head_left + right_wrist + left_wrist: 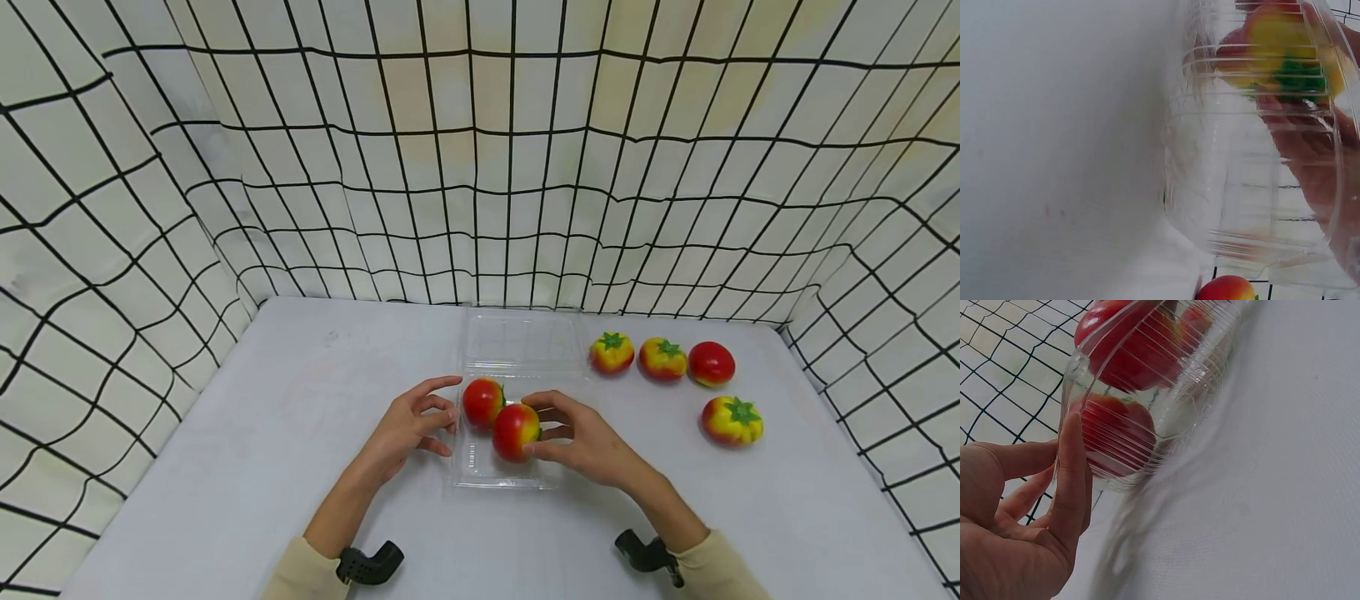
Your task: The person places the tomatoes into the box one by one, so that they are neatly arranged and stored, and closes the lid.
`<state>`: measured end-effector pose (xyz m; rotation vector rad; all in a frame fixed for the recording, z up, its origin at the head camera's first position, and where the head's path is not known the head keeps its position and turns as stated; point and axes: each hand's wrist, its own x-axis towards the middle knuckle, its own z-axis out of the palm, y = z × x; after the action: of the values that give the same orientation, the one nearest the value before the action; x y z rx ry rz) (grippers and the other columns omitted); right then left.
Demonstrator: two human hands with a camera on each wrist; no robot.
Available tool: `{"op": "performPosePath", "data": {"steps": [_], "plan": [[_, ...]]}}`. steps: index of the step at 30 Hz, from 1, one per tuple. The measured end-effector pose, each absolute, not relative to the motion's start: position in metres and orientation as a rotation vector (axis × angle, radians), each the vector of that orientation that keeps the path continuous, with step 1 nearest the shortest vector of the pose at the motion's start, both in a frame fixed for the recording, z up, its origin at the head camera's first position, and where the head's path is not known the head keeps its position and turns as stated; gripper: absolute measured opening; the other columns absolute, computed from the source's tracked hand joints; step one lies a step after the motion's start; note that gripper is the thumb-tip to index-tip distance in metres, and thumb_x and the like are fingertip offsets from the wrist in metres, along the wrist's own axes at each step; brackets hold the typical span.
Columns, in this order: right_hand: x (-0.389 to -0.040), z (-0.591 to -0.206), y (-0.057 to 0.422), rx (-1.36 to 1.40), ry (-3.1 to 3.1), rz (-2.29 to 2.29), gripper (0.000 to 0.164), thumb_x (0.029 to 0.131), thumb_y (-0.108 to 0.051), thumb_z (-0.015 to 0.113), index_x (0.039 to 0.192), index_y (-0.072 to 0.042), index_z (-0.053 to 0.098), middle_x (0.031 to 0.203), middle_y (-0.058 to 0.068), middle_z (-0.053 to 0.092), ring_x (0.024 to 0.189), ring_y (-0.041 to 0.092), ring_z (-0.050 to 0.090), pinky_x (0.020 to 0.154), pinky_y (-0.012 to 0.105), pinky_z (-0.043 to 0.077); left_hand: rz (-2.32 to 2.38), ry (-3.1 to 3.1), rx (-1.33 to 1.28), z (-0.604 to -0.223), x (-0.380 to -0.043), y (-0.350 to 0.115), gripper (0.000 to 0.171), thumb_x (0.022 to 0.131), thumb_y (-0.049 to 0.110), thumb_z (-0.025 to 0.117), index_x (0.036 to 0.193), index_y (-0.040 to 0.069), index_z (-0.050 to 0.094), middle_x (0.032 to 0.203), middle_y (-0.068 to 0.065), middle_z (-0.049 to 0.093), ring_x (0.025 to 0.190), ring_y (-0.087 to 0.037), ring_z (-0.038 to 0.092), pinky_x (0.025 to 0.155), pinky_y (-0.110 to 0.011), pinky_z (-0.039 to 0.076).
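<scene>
A clear plastic clamshell box lies with its lid folded back behind it. Two toy tomatoes are at the box: a red one at the left, and a red-yellow one in front of it. My right hand grips the front tomato between thumb and fingers; its green leaf top shows through the box wall in the right wrist view. My left hand is beside the box's left wall, fingers loosely bent and spread, fingertips at the clear rim in the left wrist view.
Behind and right of the box stand more toy tomatoes: two yellow-red ones with green tops, a red one, and a yellow one nearer me. Black netting surrounds the white table at back and sides.
</scene>
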<state>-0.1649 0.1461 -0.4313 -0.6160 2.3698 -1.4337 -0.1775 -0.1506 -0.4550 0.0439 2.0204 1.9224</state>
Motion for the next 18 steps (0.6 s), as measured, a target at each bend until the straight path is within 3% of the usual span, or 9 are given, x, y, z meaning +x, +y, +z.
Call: {"op": "performPosePath", "data": {"steps": [18], "plan": [[-0.1656,-0.4377,0.1367,-0.727,2.350,-1.392,0.057,0.090,-0.021,0.082,0.140,-0.014,0.058,0.140,0.009,0.061,0.123,0.030,0.065,0.102,0.039,0.061,1.919,2.022,0.049,-0.4558,-0.1780,-0.1507,0.056,0.100,0.012,0.069,0.153,0.015,0.050,0.102,-0.007,0.063,0.087,-0.023,0.066,0.066,-0.032,0.065]]}}
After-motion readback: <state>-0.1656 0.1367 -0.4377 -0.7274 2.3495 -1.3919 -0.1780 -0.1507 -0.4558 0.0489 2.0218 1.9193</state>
